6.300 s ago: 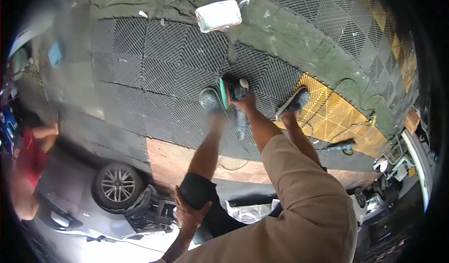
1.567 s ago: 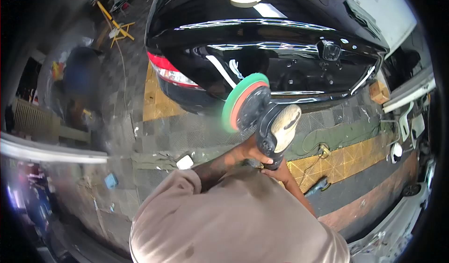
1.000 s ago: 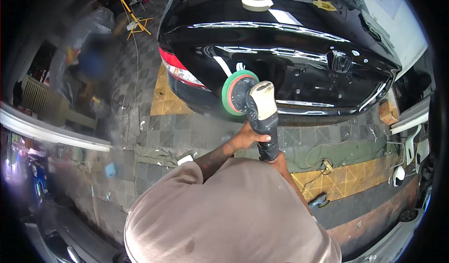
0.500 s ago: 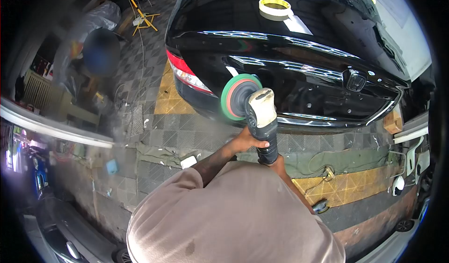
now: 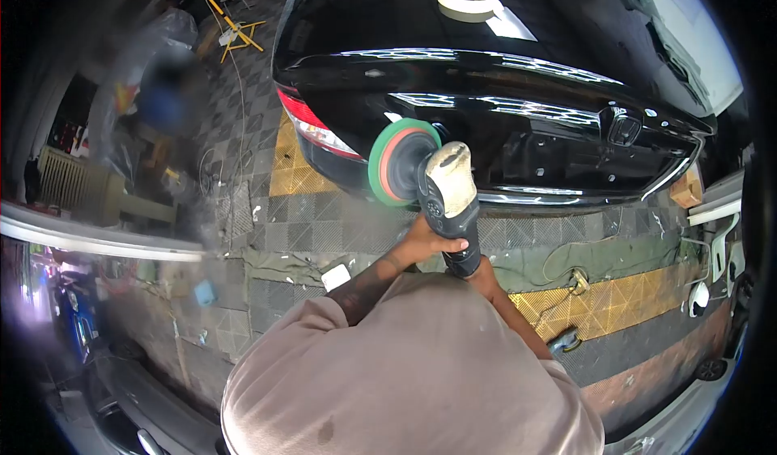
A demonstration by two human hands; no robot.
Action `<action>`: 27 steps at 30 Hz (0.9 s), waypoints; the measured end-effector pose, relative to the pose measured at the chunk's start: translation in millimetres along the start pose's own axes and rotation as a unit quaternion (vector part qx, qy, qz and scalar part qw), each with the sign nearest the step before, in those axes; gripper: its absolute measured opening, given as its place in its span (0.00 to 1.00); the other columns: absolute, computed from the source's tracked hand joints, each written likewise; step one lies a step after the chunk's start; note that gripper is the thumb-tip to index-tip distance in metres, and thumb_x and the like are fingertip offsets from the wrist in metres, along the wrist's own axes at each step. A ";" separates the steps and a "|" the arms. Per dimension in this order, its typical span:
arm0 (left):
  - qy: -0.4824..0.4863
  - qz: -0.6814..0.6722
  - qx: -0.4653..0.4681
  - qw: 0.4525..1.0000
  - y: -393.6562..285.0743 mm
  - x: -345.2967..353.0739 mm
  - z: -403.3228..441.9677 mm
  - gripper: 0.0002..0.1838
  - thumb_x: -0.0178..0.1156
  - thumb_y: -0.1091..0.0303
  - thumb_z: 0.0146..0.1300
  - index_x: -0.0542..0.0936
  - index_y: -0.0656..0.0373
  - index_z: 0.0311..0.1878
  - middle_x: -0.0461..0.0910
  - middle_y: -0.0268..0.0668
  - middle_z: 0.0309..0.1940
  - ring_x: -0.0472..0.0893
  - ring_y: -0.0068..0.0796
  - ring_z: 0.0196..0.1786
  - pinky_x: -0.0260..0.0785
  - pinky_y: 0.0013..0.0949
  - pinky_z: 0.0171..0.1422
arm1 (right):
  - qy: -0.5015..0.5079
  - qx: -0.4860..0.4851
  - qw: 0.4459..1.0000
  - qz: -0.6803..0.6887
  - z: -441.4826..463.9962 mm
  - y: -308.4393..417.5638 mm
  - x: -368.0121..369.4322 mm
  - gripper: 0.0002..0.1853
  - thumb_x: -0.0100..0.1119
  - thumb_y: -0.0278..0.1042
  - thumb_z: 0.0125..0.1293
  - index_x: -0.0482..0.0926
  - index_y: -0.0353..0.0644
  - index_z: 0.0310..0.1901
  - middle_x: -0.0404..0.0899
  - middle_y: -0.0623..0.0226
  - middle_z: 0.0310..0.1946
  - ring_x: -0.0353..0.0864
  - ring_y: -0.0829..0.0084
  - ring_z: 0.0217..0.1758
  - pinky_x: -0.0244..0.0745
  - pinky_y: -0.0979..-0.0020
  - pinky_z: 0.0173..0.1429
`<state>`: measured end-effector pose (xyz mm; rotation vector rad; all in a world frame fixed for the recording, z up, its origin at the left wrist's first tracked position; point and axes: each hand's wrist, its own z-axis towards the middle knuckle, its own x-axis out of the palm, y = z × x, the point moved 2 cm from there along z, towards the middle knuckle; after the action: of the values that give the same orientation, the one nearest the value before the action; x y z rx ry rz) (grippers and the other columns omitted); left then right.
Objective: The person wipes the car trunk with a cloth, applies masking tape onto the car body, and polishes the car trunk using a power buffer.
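A black car polisher with a cream-coloured head point(image 5: 450, 178) is held out in front of my body. My left hand point(image 5: 429, 241) is closed round its black body, thumb across the top. Lower down, my right hand point(image 5: 481, 275) grips the rear end of the polisher, its fingers mostly hidden behind the tool and my shirt. The green and orange round pad point(image 5: 402, 162) faces the glossy black trunk lid point(image 5: 518, 160), close to the tail light point(image 5: 314, 125). Whether the pad touches the paint I cannot tell.
A roll of masking tape point(image 5: 467, 4) lies on the car's upper surface. Behind my right arm, a cable point(image 5: 558, 253) runs over a green cloth on the floor. A yellow stand point(image 5: 235, 28) is at the far left, a cardboard box point(image 5: 686, 188) at the right.
The view has shifted slightly, so the car and tape roll sit higher and further left. The polisher and pad appear a little further left; both hands keep their grip.
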<state>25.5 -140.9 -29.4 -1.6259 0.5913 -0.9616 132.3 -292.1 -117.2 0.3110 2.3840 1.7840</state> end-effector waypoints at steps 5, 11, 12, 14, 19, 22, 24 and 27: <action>0.021 -0.037 -0.035 0.999 3.3 -10.0 1.7 0.39 0.78 0.73 0.46 0.72 0.62 0.63 0.77 0.38 0.56 0.75 0.34 0.60 0.67 0.40 0.67 | 0.013 0.025 0.997 -0.070 0.6 18.6 -0.5 0.19 0.75 0.32 0.53 0.82 0.39 0.46 0.84 0.67 0.41 0.82 0.76 0.44 0.77 0.69 0.48; 0.003 -0.008 -0.052 0.999 14.8 4.2 -5.9 0.37 0.78 0.73 0.47 0.72 0.62 0.62 0.77 0.39 0.55 0.75 0.35 0.61 0.67 0.40 0.67 | 0.003 -0.018 0.998 0.054 -12.5 -14.9 6.1 0.20 0.74 0.33 0.53 0.82 0.37 0.46 0.85 0.64 0.42 0.83 0.75 0.44 0.78 0.69 0.49; -0.001 0.002 -0.035 0.999 14.9 5.6 -5.5 0.36 0.77 0.72 0.48 0.73 0.63 0.61 0.78 0.39 0.55 0.76 0.35 0.60 0.68 0.40 0.67 | -0.006 -0.034 0.994 0.102 -14.2 -15.7 7.4 0.20 0.74 0.33 0.52 0.82 0.37 0.47 0.85 0.64 0.42 0.83 0.75 0.44 0.77 0.69 0.49; 0.006 0.019 -0.087 0.996 11.7 -3.0 -8.1 0.35 0.77 0.72 0.49 0.74 0.63 0.61 0.78 0.40 0.54 0.76 0.35 0.59 0.68 0.40 0.66 | -0.004 -0.009 0.998 0.059 -13.2 0.0 5.1 0.20 0.75 0.33 0.52 0.82 0.37 0.46 0.86 0.64 0.41 0.83 0.74 0.43 0.78 0.69 0.49; 0.036 0.016 -0.030 0.999 8.0 -21.5 -4.6 0.30 0.75 0.72 0.51 0.76 0.62 0.58 0.79 0.38 0.51 0.78 0.32 0.55 0.69 0.38 0.64 | 0.004 -0.011 0.999 -0.037 7.5 -7.1 8.9 0.22 0.78 0.38 0.48 0.83 0.38 0.44 0.87 0.62 0.38 0.85 0.72 0.41 0.79 0.67 0.48; 0.042 -0.009 -0.097 0.994 7.6 -12.4 -5.9 0.30 0.75 0.72 0.51 0.75 0.62 0.58 0.79 0.37 0.50 0.78 0.32 0.56 0.69 0.38 0.64 | -0.009 -0.024 1.000 0.000 2.2 -16.9 11.5 0.22 0.78 0.39 0.49 0.83 0.38 0.45 0.87 0.61 0.40 0.85 0.72 0.43 0.79 0.67 0.48; 0.044 0.029 -0.106 0.993 20.1 -9.5 -6.7 0.32 0.75 0.72 0.50 0.74 0.63 0.59 0.78 0.37 0.52 0.76 0.32 0.57 0.68 0.38 0.65 | -0.010 -0.001 1.000 0.016 -5.6 -28.9 12.2 0.21 0.76 0.38 0.50 0.83 0.38 0.45 0.87 0.60 0.41 0.85 0.72 0.44 0.78 0.67 0.49; 0.030 0.043 -0.075 0.996 29.9 -4.6 -9.8 0.34 0.75 0.72 0.49 0.73 0.63 0.61 0.76 0.38 0.55 0.74 0.32 0.60 0.66 0.38 0.67 | -0.010 0.035 0.999 0.023 -9.5 -56.4 13.8 0.20 0.74 0.38 0.52 0.83 0.38 0.46 0.87 0.59 0.42 0.85 0.72 0.45 0.78 0.67 0.50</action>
<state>17.9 -150.8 -58.7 -1.6932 0.7845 -0.9242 112.3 -312.8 -168.5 0.3949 2.4482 1.7107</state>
